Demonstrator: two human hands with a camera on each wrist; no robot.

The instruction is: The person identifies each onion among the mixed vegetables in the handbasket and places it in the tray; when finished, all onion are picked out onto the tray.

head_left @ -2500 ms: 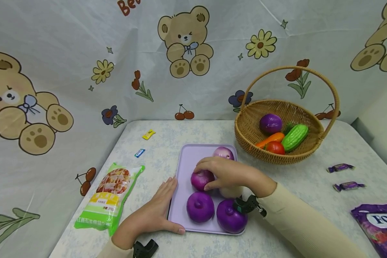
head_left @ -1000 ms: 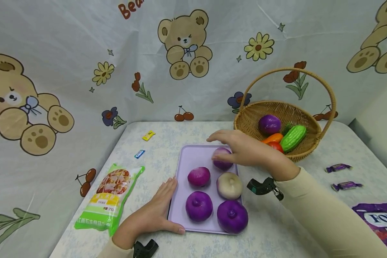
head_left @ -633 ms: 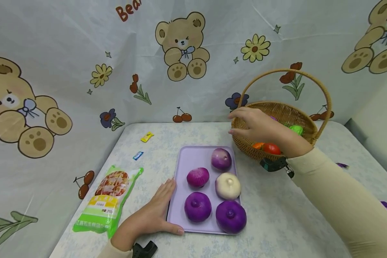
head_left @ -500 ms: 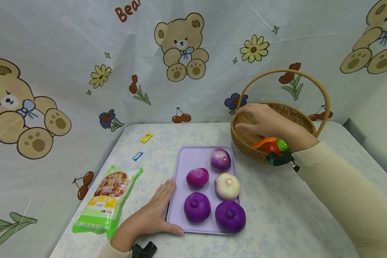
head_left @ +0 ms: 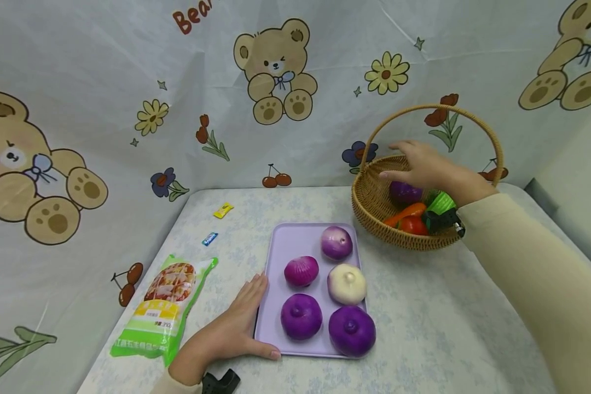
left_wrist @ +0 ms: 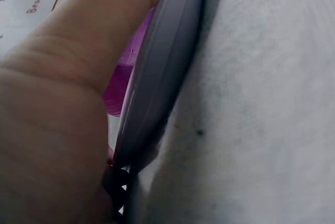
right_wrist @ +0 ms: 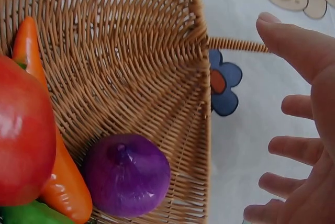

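Note:
My right hand [head_left: 430, 167] hovers over the wicker basket [head_left: 366, 216], fingers spread and holding nothing. Below it in the basket lies a purple onion [right_wrist: 127, 177], beside an orange carrot-like vegetable [right_wrist: 63, 177], a red tomato [right_wrist: 23, 135] and a green ridged vegetable [head_left: 442, 203]. My left hand [head_left: 231, 331] rests flat against the left edge of a lilac tray [head_left: 288, 241], its thumb at the near corner. On the tray are a white onion [head_left: 347, 284], a small magenta onion [head_left: 301, 271], a pale purple onion [head_left: 336, 242] and two deep purple onions [head_left: 301, 317].
A green-and-white food packet [head_left: 164, 306] lies left of the tray. Behind it are a blue wrapped candy [head_left: 209, 238] and a yellow one [head_left: 223, 210]. The basket's tall handle [head_left: 494, 142] arches beside my right wrist. A bear-printed cloth [head_left: 280, 71] hangs behind the table.
My right hand has let go of the magenta onion on the tray, then moved right and away over the basket. The left hand has stayed at the tray's edge.

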